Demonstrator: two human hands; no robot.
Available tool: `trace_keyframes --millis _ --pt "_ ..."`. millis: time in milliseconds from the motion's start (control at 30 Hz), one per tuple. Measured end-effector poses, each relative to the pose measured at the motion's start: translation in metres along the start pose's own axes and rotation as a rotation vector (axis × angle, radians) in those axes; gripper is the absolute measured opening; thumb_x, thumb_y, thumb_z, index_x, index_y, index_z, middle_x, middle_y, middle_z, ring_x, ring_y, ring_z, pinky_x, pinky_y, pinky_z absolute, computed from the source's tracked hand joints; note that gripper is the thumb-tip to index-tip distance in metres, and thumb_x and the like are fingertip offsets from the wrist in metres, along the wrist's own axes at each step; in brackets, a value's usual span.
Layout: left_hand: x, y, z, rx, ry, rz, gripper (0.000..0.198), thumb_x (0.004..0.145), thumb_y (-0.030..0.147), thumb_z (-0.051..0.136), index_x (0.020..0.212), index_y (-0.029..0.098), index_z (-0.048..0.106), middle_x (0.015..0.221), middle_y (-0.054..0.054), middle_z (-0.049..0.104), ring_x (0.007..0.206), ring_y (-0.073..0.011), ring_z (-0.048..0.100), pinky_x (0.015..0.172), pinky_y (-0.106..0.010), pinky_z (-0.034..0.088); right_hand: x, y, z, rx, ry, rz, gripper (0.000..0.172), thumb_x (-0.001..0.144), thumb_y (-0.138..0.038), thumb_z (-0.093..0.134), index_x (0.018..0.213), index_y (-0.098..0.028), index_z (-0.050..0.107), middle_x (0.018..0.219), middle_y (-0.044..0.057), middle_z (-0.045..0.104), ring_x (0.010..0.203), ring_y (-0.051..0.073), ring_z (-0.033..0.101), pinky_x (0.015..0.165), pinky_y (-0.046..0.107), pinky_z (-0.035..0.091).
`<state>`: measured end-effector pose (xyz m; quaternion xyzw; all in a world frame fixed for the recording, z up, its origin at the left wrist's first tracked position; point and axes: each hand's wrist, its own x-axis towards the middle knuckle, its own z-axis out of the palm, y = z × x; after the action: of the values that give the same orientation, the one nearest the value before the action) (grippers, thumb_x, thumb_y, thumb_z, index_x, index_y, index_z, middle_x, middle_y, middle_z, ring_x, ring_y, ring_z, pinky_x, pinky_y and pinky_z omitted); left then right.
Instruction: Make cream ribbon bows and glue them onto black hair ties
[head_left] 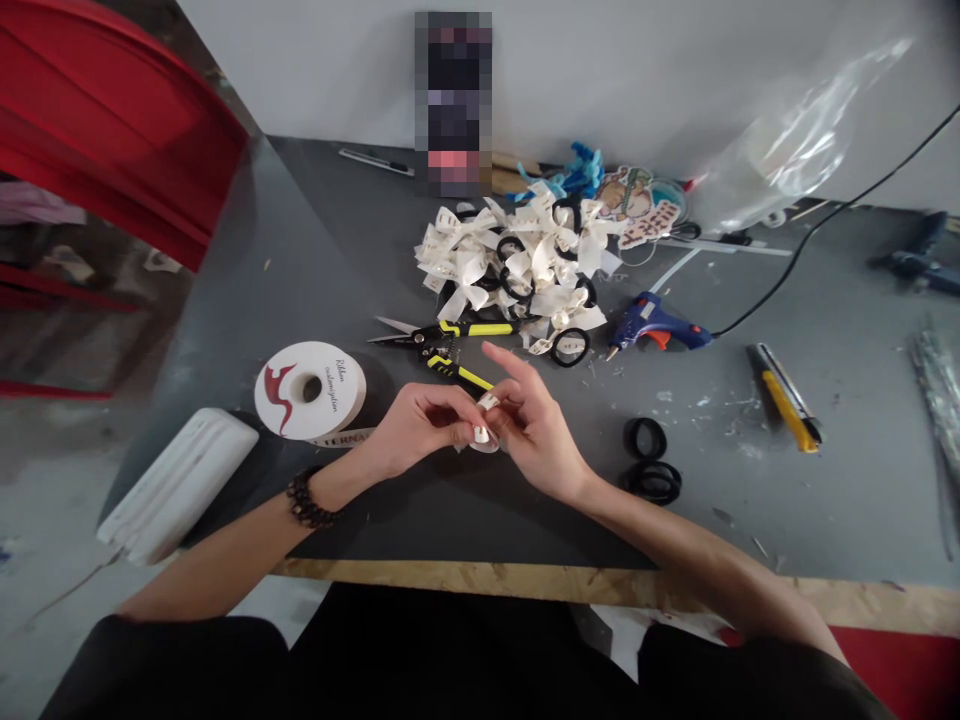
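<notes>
Low over the matte grey tabletop (570, 540), near its rough wood-chip edge (480, 580), I see a pale, satiny-looking ribbon (481, 434) curled between two hands. The left hand (420, 425) pinches it, thumb against finger; the right hand (541, 440) pinches it too, index finger stretched free. Beyond lie yellow-and-black shears (480, 328) and a floppy heap of creamy bows (469, 268); a flat round spool (334, 390) sits left, soft-looking black loops (651, 468) right

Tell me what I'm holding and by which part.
A folded white printed ribbon strip, pinched by the left hand and the right hand; exact part unclear.
</notes>
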<state>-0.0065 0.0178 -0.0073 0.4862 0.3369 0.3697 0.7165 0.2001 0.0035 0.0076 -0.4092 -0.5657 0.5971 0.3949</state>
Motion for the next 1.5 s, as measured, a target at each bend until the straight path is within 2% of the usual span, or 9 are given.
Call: trace_keyframes --millis 167,267,467,600,800,1000,1233,1333,1500 --pt "0.001 -0.003 -0.004 -0.107 0.08 0.045 0.024 0.076 0.023 0.097 0.086 0.016 0.076 0.084 -0.003 0.076 0.073 -0.0114 0.071 0.071 -0.021 0.058 0.003 0.005 0.004 0.117 0.159 0.072 0.036 0.088 -0.049 0.087 0.1 -0.025 0.062 0.079 -0.002 0.071 0.064 0.014 0.066 0.059 0.027 0.055" --pt "0.001 -0.005 -0.006 -0.056 0.065 0.025 0.017 0.079 0.024 0.095 0.087 0.016 0.081 0.088 -0.006 0.078 0.077 -0.0124 0.071 0.071 -0.022 0.057 0.002 0.006 0.005 0.085 0.218 0.046 0.034 0.085 -0.052 0.088 0.087 -0.022 0.072 0.08 0.002 0.076 0.068 0.016 0.07 0.064 0.03 0.059" --pt "-0.001 -0.007 -0.008 -0.013 0.047 0.032 0.014 0.082 0.029 0.093 0.09 0.02 0.086 0.09 -0.006 0.078 0.081 -0.015 0.07 0.071 -0.026 0.057 -0.004 0.005 0.005 -0.045 0.225 -0.108 0.017 0.101 -0.041 0.073 0.095 -0.027 0.081 0.093 0.003 0.08 0.082 0.018 0.074 0.074 0.033 0.061" --pt "0.0 -0.007 -0.007 -0.003 0.075 0.026 0.02 0.081 0.03 0.094 0.089 0.017 0.081 0.09 -0.006 0.079 0.08 -0.015 0.072 0.072 -0.025 0.059 -0.005 0.004 0.007 0.016 0.191 -0.057 0.012 0.101 -0.038 0.074 0.101 -0.026 0.077 0.098 0.003 0.081 0.083 0.017 0.076 0.073 0.032 0.062" --pt "0.001 -0.003 -0.004 -0.098 0.073 -0.013 0.051 0.076 0.026 0.097 0.12 0.018 0.072 0.079 -0.001 0.078 0.07 -0.0119 0.072 0.067 -0.02 0.059 -0.006 0.003 0.009 0.009 0.248 0.046 0.038 0.091 -0.037 0.084 0.112 -0.03 0.053 0.086 -0.002 0.081 0.069 0.018 0.075 0.061 0.029 0.056" --pt "0.0 -0.004 -0.003 -0.049 0.127 -0.059 0.033 0.073 0.025 0.099 0.084 0.014 0.07 0.084 -0.003 0.077 0.07 -0.0093 0.07 0.067 -0.018 0.058 -0.007 0.006 0.005 -0.363 0.202 -0.2 0.006 0.1 -0.022 0.067 0.1 -0.028 0.07 0.093 0.0 0.08 0.077 0.016 0.076 0.071 0.028 0.06" --pt "0.002 -0.008 -0.003 -0.03 0.223 0.039 0.035 0.081 0.035 0.094 0.081 0.017 0.065 0.083 -0.001 0.07 0.075 -0.0109 0.067 0.07 -0.022 0.057 -0.003 0.006 0.005 -0.252 0.145 -0.184 0.012 0.099 -0.036 0.076 0.106 -0.027 0.075 0.096 0.002 0.082 0.077 0.018 0.079 0.071 0.029 0.064" --pt "0.0 -0.005 -0.002 0.109 0.211 0.099 0.033 0.082 0.036 0.093 0.081 0.017 0.066 0.083 -0.002 0.068 0.076 -0.0122 0.065 0.07 -0.024 0.054 -0.005 0.004 0.006 -0.233 0.199 -0.131 0.013 0.1 -0.039 0.076 0.102 -0.026 0.076 0.093 0.003 0.081 0.075 0.017 0.077 0.068 0.03 0.062" --pt "-0.006 0.001 0.003 0.456 0.216 0.357 0.024 0.087 0.028 0.088 0.077 0.021 0.068 0.083 -0.005 0.077 0.092 -0.02 0.066 0.083 -0.034 0.054 -0.006 0.002 0.009 -0.042 0.201 -0.012 0.019 0.102 -0.042 0.072 0.098 -0.023 0.071 0.08 0.001 0.076 0.067 0.015 0.071 0.063 0.028 0.058"
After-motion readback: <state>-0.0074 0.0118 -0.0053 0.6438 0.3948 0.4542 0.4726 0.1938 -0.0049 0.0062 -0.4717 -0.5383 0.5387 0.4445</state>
